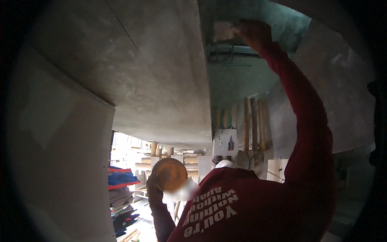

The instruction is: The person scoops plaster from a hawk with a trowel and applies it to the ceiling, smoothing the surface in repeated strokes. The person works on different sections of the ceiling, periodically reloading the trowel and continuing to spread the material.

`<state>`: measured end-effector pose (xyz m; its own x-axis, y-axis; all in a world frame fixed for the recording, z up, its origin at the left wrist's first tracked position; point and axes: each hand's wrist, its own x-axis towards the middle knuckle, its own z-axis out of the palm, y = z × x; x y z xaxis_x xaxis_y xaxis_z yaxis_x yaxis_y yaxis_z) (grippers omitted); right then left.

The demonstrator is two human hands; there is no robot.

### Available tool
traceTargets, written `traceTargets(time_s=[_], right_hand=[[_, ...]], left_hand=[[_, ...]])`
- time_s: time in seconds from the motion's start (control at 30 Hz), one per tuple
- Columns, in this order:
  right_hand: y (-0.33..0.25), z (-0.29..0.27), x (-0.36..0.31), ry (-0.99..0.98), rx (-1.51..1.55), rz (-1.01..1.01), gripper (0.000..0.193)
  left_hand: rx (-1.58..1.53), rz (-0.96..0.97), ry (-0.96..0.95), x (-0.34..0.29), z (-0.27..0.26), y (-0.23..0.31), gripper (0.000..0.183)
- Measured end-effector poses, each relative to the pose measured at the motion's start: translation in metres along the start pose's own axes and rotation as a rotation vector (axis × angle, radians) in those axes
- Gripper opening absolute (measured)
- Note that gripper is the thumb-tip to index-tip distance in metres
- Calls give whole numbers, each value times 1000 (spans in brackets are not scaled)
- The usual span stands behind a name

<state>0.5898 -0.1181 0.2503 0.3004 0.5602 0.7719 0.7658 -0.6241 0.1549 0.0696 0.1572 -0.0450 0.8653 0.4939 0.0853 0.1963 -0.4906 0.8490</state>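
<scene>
My right hand [257,34], in a dark red sleeve, is raised high at the upper right. Its fingers are closed on a flat, pale, blade-like tool [224,31], which lies against or close to a grey-green surface [282,20]. Blur and shade hide the tool's exact kind. Lower down, left of my chest, a round bowl [171,174] with an orange-brown inside is held by my left hand [155,186]. That hand wraps the bowl's left side, and its fingers are partly in shadow. A whitish smear covers the bowl's lower right edge.
Smooth grey panels [161,80] with a dark seam spread over the upper left. A pale panel [60,153] fills the left side. Several wooden poles [254,125] stand beyond a light board [225,141]. Blue, red-edged bags [122,177] are piled beside the bright opening.
</scene>
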Motion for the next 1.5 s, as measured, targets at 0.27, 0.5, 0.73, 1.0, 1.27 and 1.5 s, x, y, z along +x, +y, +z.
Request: traceTargets(time_s=[0.27,0.5,0.73,1.0,1.27,1.5], right_hand=[[-64,6,22,111,123,-204,45],[-49,31,18,234,121,-275,45],[-2,9,4,-208,-200,168,33],[-58,14,17,211,119,-198,40],[5,45,-5,66,-43,59,22],[-44,3,4,109,174,-134,35]], left_hand=[[-241,-95,-89,27,17,26,47],[40,57,-5,5,5,-3,35],[-32,15,14,-4,-1,-8,33],[-138,-36,-95,12,1,9,41],[94,112,95,-27,-5,-26,41],[-53,90,-73,9,0,8,37]])
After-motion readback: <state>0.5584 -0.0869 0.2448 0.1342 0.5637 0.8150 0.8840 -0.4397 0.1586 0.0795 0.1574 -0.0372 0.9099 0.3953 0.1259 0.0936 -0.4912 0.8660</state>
